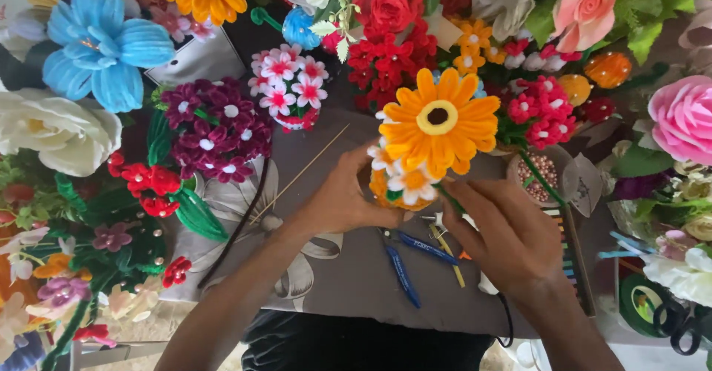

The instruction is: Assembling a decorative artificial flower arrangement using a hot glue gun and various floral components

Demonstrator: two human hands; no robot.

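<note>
I see left hand [343, 197] fingers wrapped round small flower bunch [400, 182], above grey cloth [348, 267]. Right hand [508, 237] fingertips pinched on green stem [447, 197] of orange sunflower [439, 121]. Blue pliers [404, 267] between wrists.

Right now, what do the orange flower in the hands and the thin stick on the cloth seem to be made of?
The orange flower looks like fuzzy chenille wire, matte: its petals are soft, bristly loops. The left hand and right hand hold it at its green stem, which looks equally fuzzy. The thin stick seems to be plain wood or bamboo: pale, straight, dull surface. The cloth looks like printed fabric.
</note>
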